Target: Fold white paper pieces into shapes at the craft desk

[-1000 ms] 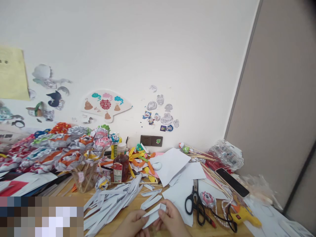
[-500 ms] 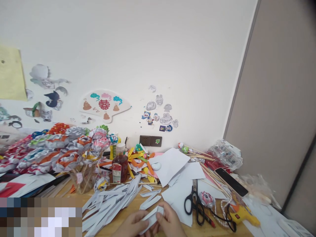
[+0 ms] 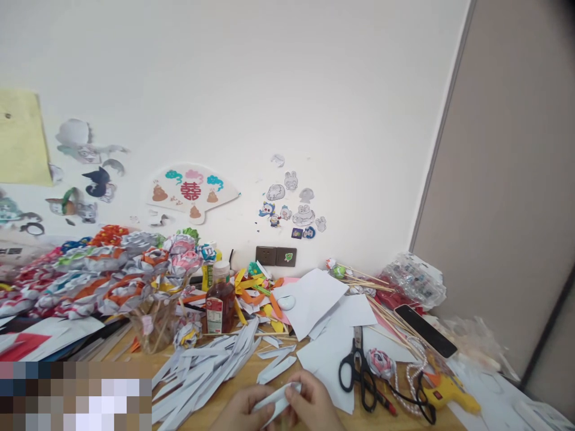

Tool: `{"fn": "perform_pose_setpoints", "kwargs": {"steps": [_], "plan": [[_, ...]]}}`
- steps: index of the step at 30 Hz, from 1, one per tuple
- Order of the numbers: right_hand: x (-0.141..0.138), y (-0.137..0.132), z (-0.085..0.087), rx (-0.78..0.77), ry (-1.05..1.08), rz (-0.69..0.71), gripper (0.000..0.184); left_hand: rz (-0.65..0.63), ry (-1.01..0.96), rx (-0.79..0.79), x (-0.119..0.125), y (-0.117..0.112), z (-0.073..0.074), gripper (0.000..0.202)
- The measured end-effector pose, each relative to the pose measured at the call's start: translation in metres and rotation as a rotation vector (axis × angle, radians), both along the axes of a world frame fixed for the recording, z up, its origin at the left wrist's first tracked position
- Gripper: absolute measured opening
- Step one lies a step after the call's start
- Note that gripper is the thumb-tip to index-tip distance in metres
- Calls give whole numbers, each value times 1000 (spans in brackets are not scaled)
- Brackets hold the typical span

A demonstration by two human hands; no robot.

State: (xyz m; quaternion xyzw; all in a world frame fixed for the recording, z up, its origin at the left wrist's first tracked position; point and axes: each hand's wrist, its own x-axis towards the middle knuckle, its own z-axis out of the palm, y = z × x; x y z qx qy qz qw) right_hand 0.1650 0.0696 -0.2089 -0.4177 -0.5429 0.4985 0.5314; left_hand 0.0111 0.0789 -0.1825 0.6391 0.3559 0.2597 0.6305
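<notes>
A folded white paper strip (image 3: 279,402) is held low over the table's near edge, slanting up to the right. My left hand (image 3: 249,410) pinches its lower end. At the upper end, my right hand (image 3: 312,402) grips it with the thumb on top. Some fingertips are hidden under the paper. Just beyond my hands lie several loose folded white strips (image 3: 277,366). A large heap of white paper strips (image 3: 206,371) spreads to the left. Black-handled scissors (image 3: 358,374) rest to the right of my right hand, partly on white paper sheets (image 3: 326,359).
Paper flowers (image 3: 123,290) crowd the left side, near a bottle of dark liquid (image 3: 220,302). Coloured paper scraps (image 3: 256,293) lie behind. A pink-and-white paper rose (image 3: 380,363), a yellow glue gun (image 3: 451,396), a phone (image 3: 426,331) and thin wooden sticks (image 3: 390,314) occupy the right.
The strip in my hands looks narrower now, its face turned more edge-on. Both hands keep their grip, and the view has shifted slightly.
</notes>
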Motion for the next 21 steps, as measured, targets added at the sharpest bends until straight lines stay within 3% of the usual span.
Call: {"fn": "perform_pose_setpoints", "kwargs": {"steps": [9, 21], "plan": [[3, 3, -6, -35, 0, 6, 44, 88, -126, -129, -3, 5, -3, 54], [7, -2, 8, 36, 24, 93, 42, 93, -212, -210, -9, 14, -4, 49]]}}
